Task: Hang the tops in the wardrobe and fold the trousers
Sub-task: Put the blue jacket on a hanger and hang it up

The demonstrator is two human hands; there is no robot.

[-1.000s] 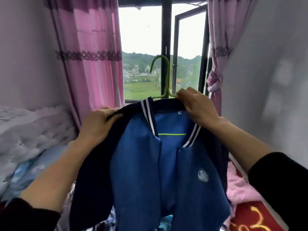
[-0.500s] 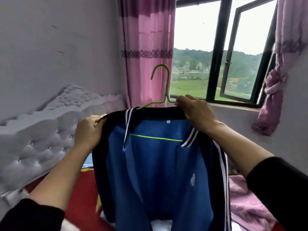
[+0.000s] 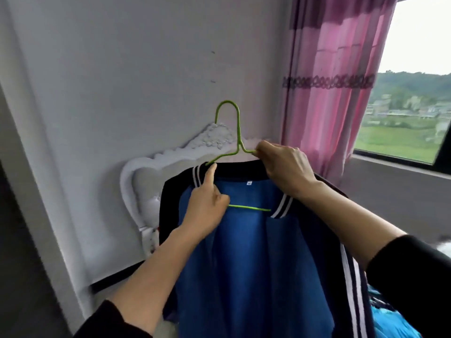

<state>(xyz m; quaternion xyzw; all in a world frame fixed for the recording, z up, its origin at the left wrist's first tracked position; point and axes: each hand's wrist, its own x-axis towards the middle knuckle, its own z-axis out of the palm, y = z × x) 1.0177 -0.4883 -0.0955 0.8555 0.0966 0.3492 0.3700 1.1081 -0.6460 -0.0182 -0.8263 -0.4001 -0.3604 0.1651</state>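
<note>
Your right hand (image 3: pixel 285 167), just right of the frame's centre, is clamped on the right shoulder of a green wire hanger (image 3: pixel 238 132). Its fingers curl over the wire and the dark collar beneath it, so this hand seems to carry the whole weight. Your left hand (image 3: pixel 207 208), just left of centre and lower, points its index finger straight up. The fingertip touches the striped collar edge where the hanger's left arm slips under the cloth. The other fingers are curled, and it is not possible to tell whether they pinch any fabric. That finger appears to be seating the collar on the wire so the top will not slide off. The top is a blue jacket (image 3: pixel 256 264) with dark sleeves and white stripes. It hangs open-fronted from the hanger and fills the lower centre of the frame, with the green crossbar visible inside the neck opening. The hook stands upright in the upper centre, caught on nothing. Behind it a white carved headboard (image 3: pixel 156 167) stands against a pale grey wall (image 3: pixel 122 69). A pink curtain (image 3: pixel 329 81) hangs at upper right, beside a window (image 3: pixel 412 98) showing green fields at the right edge. No wardrobe is plainly in view, so the jacket looks dressed on its hanger but not yet hung.
</note>
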